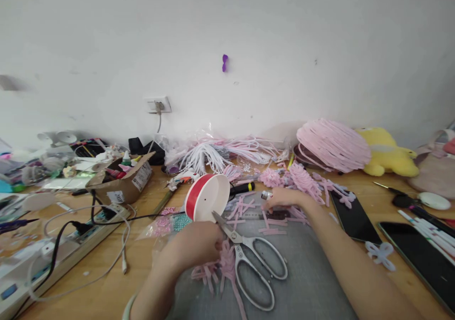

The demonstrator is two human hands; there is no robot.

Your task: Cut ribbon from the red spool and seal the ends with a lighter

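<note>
My left hand (209,238) is closed at the mat's left side, with its fingers curled at the top of a pink fuzzy pipe-cleaner piece (227,263); the fingertips are partly hidden. Right beside it lie silver scissors (239,244), blades slightly parted and handles toward me. My right hand (282,197), with a ring on one finger, reaches into short cut pink pipe cleaners (241,208). Its fingers are bent together at the top of one short pink pipe cleaner (266,219). A white spool with red ribbon (209,199) stands on its edge behind my left hand.
Under my hands is a grey cutting mat (302,258). A power strip (88,239) with cables and a cardboard box (122,180) stand at left. Two phones (355,215) lie at right. Behind are a pink pipe-cleaner coil (332,144), a yellow plush toy (386,151) and white pipe cleaners (204,156).
</note>
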